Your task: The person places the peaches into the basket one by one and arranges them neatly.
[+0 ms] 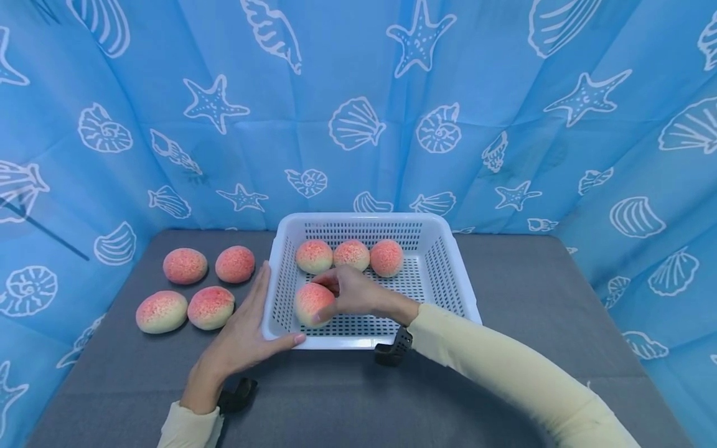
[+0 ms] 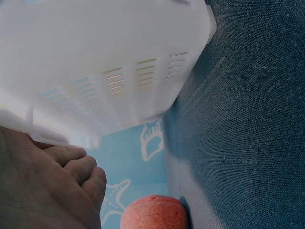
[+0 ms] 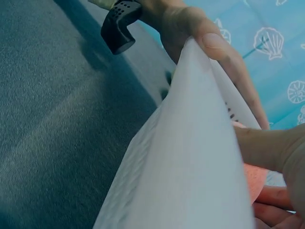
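A white perforated plastic basket [image 1: 358, 218] sits on the grey cloth, holding peaches with pink tops and pale undersides. Inside its front left part, my right hand [image 1: 355, 291] grips a peach [image 1: 311, 303] between thumb and fingers; in the right wrist view the basket wall partly hides this peach [image 3: 256, 179]. Along the back of the basket stand three more peaches [image 1: 351, 254] in a row. My left hand [image 1: 238, 333] lies at the front left corner, its straight fingers along the outer left side and its thumb on the front rim.
Left of the basket, several peaches [image 1: 207, 308] lie on the grey table [image 1: 532, 311] in two rows, close to my left hand. A blue curtain [image 1: 358, 168] with white shells and starfish hangs behind the table and at both sides. Each wrist wears a black camera [image 1: 394, 348].
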